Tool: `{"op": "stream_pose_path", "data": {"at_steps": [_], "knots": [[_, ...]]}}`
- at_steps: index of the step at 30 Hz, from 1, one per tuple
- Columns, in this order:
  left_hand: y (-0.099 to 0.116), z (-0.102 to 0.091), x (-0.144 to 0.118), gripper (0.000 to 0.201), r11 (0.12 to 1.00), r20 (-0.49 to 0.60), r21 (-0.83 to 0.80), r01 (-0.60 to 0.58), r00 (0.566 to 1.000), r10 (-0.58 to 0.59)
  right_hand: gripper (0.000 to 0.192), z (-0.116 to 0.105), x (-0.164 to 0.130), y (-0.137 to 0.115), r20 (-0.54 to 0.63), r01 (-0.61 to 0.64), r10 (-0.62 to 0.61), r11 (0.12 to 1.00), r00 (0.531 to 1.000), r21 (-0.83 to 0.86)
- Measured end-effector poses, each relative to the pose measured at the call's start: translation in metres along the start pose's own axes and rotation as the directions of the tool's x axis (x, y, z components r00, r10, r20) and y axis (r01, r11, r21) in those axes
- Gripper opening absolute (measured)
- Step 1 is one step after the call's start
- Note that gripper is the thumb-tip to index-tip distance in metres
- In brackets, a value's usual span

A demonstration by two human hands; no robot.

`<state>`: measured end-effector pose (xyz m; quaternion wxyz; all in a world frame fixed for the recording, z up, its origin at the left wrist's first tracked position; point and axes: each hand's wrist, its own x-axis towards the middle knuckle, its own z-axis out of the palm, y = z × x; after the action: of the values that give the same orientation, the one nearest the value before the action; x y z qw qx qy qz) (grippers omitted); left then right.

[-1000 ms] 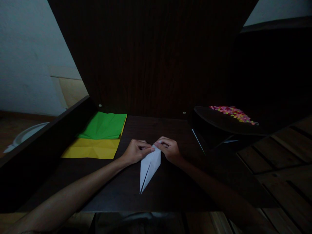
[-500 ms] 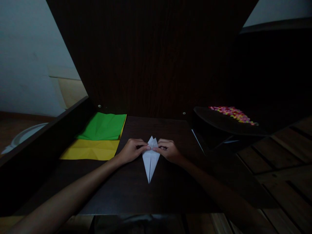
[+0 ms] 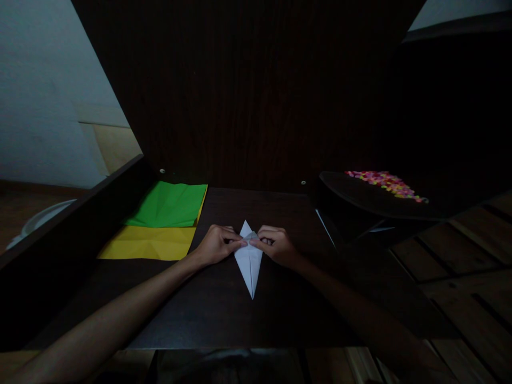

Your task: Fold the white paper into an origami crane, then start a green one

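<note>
White folded paper (image 3: 248, 261) now straighter, tip toward person; left hand (image 3: 218, 245) and right hand (image 3: 276, 245) pinch its upper edges on table (image 3: 280, 309).

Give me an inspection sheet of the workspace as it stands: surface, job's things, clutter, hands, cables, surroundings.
Surface: dark wooden table, dimly lit, with a dark upright panel behind it.
Job's things: folded white paper, narrow kite shape, flat on the table, long point toward the person.
Clutter: green paper sheet overlapping a yellow paper sheet, left of the hands; a black tray with small coloured pieces, right.
Hands: left hand and right hand pinch the white paper near its upper end, one on each side.
Cables: nothing seen.
Surroundings: pale wall left, wooden floor planks right; a pale round object at the far left, too dim to identify.
</note>
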<state>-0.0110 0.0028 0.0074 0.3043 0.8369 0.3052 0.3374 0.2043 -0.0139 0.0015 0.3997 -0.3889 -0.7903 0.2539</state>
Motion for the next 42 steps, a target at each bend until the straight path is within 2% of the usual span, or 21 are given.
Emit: {"op": "stream_pose_path", "data": {"at_steps": [3, 6, 9, 12, 14, 16, 18, 21, 27, 33, 38, 42], "knots": [[-0.001, 0.002, 0.000, 0.024, 0.999, -0.028, 0.005, 0.049, 0.998, -0.049, 0.027, 0.000, 0.001, 0.002, -0.004, -0.020, 0.019, 0.999, 1.000, -0.029], [-0.004, 0.005, -0.001, 0.023, 0.988, -0.060, 0.024, 0.150, 0.987, -0.148, 0.016, 0.001, 0.001, 0.005, -0.013, -0.104, 0.104, 0.995, 0.995, -0.013], [-0.005, 0.008, -0.001, 0.020, 0.979, -0.048, 0.052, 0.195, 0.980, -0.193, 0.027, 0.001, 0.000, 0.008, -0.013, -0.172, 0.172, 0.985, 0.985, 0.009], [-0.004, 0.009, -0.003, 0.038, 0.975, -0.068, 0.082, 0.208, 0.977, -0.203, 0.027, 0.001, -0.001, 0.009, 0.006, -0.154, 0.156, 0.984, 0.988, -0.094], [-0.003, 0.010, -0.004, 0.042, 0.976, -0.088, 0.132, 0.175, 0.982, -0.165, 0.023, 0.000, -0.001, 0.009, 0.026, -0.088, 0.095, 0.975, 0.995, -0.206], [-0.002, 0.009, -0.005, 0.035, 0.966, -0.090, 0.239, 0.095, 0.993, -0.075, 0.020, -0.001, -0.001, 0.008, 0.048, -0.017, 0.032, 0.956, 0.998, -0.294], [-0.001, 0.009, -0.005, 0.025, 0.932, -0.055, 0.362, 0.006, 0.998, 0.014, 0.020, -0.001, -0.001, 0.009, 0.075, 0.033, -0.008, 0.940, 0.997, -0.338], [-0.001, 0.009, -0.006, 0.028, 0.874, 0.037, 0.479, -0.084, 0.996, 0.076, 0.023, 0.000, -0.002, 0.011, 0.129, 0.091, -0.046, 0.926, 0.991, -0.367], [-0.003, 0.008, -0.008, 0.044, 0.811, 0.191, 0.576, -0.098, 0.981, -0.017, 0.037, -0.003, -0.004, 0.013, 0.255, 0.129, -0.012, 0.884, 0.967, -0.449], [-0.004, 0.003, -0.011, 0.055, 0.806, 0.278, 0.580, -0.118, 0.959, -0.060, 0.056, -0.016, -0.003, 0.016, 0.413, 0.176, 0.021, 0.884, 0.911, -0.433], [-0.002, 0.000, -0.013, 0.077, 0.817, 0.339, 0.566, -0.106, 0.934, -0.113, 0.092, -0.024, -0.003, 0.015, 0.522, 0.144, 0.099, 0.903, 0.847, -0.406], [0.000, 0.001, -0.013, 0.103, 0.825, 0.337, 0.560, -0.080, 0.931, -0.139, 0.116, -0.024, -0.004, 0.012, 0.550, 0.141, 0.110, 0.909, 0.828, -0.393]]}}
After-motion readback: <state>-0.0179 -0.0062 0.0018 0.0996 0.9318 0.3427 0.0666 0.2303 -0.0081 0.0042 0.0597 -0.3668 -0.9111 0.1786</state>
